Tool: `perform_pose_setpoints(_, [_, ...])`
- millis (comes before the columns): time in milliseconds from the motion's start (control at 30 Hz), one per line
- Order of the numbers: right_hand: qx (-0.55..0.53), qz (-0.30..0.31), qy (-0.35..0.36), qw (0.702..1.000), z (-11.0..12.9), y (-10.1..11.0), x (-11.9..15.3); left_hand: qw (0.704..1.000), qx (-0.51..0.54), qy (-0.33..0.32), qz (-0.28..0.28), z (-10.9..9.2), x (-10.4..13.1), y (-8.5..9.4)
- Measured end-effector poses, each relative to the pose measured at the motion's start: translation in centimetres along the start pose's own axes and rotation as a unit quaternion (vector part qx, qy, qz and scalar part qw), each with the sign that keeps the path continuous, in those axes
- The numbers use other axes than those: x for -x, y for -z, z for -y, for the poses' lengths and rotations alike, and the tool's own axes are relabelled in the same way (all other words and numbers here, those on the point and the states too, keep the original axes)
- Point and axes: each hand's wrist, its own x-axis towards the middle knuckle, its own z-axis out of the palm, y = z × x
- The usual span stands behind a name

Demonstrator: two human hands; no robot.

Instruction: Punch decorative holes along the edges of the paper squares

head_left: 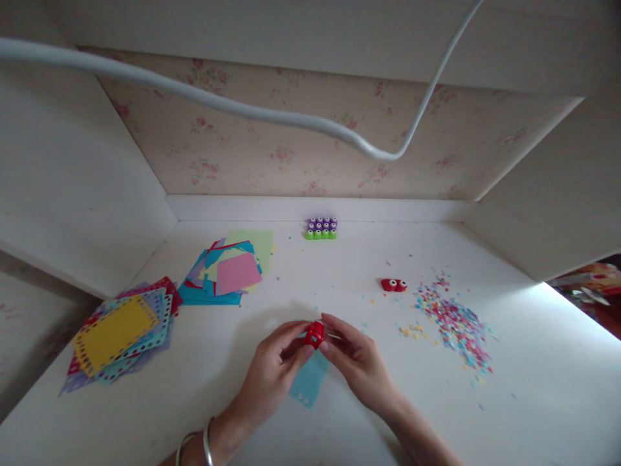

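Note:
Between my two hands is a small red craft punch. My left hand is closed on its left side with thumb and fingers. From the right, the thumb and fingertips of my right hand are closed on it too. A light blue strip of paper extends from under the punch toward me, with a few small holes punched along its near end. Whether the paper's far end sits inside the punch is hidden by the punch and fingers.
Two red punches lie to the right, beside scattered paper confetti. Purple and green punches stand in rows at the back. On the left are loose coloured paper sheets and a pile of edge-punched cards. A white cable hangs across the front.

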Motion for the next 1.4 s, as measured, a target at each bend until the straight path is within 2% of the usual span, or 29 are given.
perform_pose_setpoints(67, [0.003, 0.008, 0.009, 1.000, 0.0, 0.0, 0.1, 0.999, -0.031, -0.019, -0.015, 0.0, 0.0, 0.0])
perform_pose_setpoints(167, [0.022, 0.005, 0.018, 1.000, 0.0, 0.0, 0.1, 0.999, -0.030, -0.006, -0.021, 0.1, 0.1, -0.2])
perform_pose_setpoints(267, [0.054, -0.007, 0.022, 0.998, 0.1, 0.2, 0.1, 1.000, -0.003, 0.029, -0.004, 0.0, 0.2, -0.5])
perform_pose_setpoints(367, [0.090, 0.013, 0.038, 0.995, 0.2, 0.4, 0.0, 0.998, 0.007, 0.054, 0.012, -0.2, 0.2, -0.7])
perform_pose_setpoints(533, [0.114, 0.040, 0.067, 0.990, 0.3, 0.7, 0.1, 0.996, 0.022, 0.065, 0.049, -0.5, 0.4, -0.5])
perform_pose_setpoints(667, [0.144, 0.045, 0.097, 0.984, 0.5, 0.8, 0.3, 0.996, 0.017, 0.064, 0.056, -0.5, 0.4, -0.2])
perform_pose_setpoints(833, [0.252, 0.053, 0.165, 0.952, 1.1, 1.0, 0.7, 0.998, -0.017, 0.026, 0.059, -0.1, 0.3, 0.0])
perform_pose_setpoints(933, [0.275, 0.060, 0.195, 0.940, 1.3, 1.2, 0.8, 0.999, -0.024, 0.008, 0.046, 0.3, 0.4, 0.0])
perform_pose_setpoints(1067, [0.275, 0.068, 0.205, 0.937, 1.7, 1.3, 0.8, 0.999, -0.019, 0.010, 0.028, 0.9, 0.7, -0.2])
perform_pose_setpoints(1400, [0.276, 0.023, 0.250, 0.928, 0.5, 1.1, 1.0, 0.992, -0.082, -0.093, 0.020, 1.2, 0.6, 0.1])
